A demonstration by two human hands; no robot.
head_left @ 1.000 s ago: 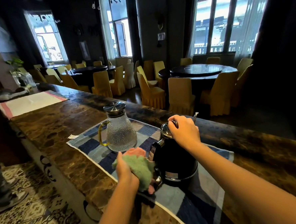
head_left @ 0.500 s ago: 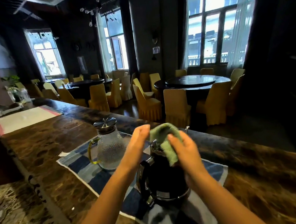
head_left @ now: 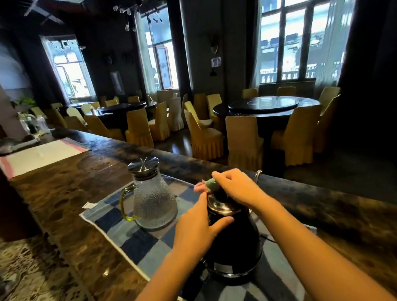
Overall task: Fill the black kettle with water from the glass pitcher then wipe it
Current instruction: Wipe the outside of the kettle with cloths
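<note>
Both hands work at the top of the black electric kettle (head_left: 235, 241) in the head view. The left hand (head_left: 195, 232) lies against the kettle's upper side, thumb stretched across the dark wall just under the shiny steel lid (head_left: 220, 204) and fingers reaching up beside it, so it grips the body rather than pinching anything. The right hand (head_left: 235, 186) is curled over the lid, its fingertips bunching a small green and pink cleaning cloth (head_left: 206, 186) against the lid's far edge. The kettle stands upright on its round base on a blue and grey checked cloth mat (head_left: 138, 242), near the front of the mat. The thin metal spout (head_left: 258, 175) pokes out just beyond the right hand.

Left of the kettle, close but apart from it, the dimpled clear glass pitcher (head_left: 153, 204) with a yellow-green handle and a brushed steel lid stands upright on the same mat. The mat lies on a long brown marble counter (head_left: 63, 193). Farther left along it lies a white towel with pink edges (head_left: 42, 156). Beyond the counter stand round dark tables with yellow covered chairs (head_left: 243, 140).
</note>
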